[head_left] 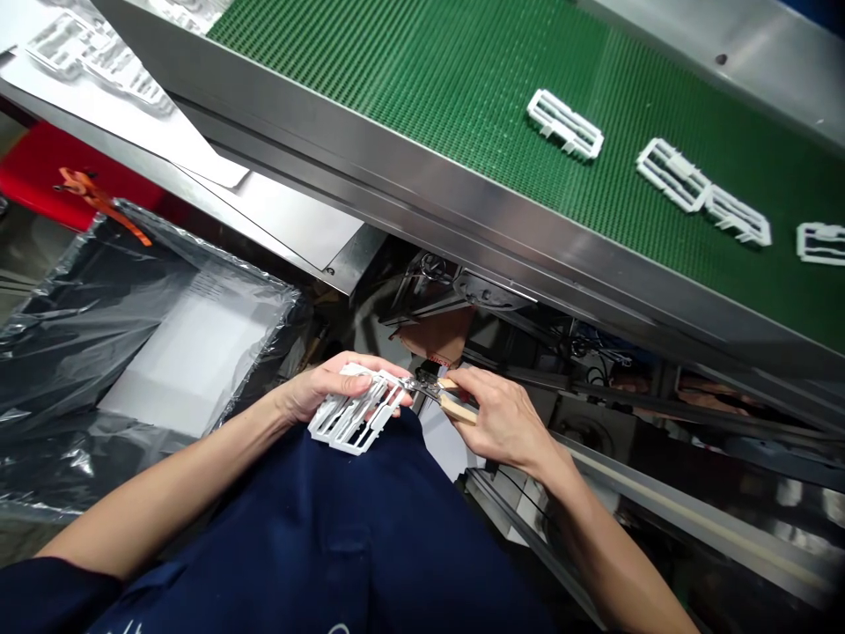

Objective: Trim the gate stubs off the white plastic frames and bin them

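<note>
In front of my dark blue shirt, my left hand [336, 385] grips white slatted plastic parts [356, 421], thumb on top; how many are stacked there I cannot make out. My right hand [505, 414] is closed round the pale yellow handles of a pair of nippers [455, 405]. The metal jaws of the nippers touch or nearly touch the right edge of the white parts, close to my left fingertips. Whether the jaws are closed on the plastic I cannot tell.
Above runs a green conveyor belt [396, 88] with a metal side rail, carrying several white slatted parts [565, 125]. More white parts [99, 62] lie on a paper-covered table at upper left. A plastic-lined box [59, 352] stands left, near a red surface [49, 176]. Machine framework fills the right.
</note>
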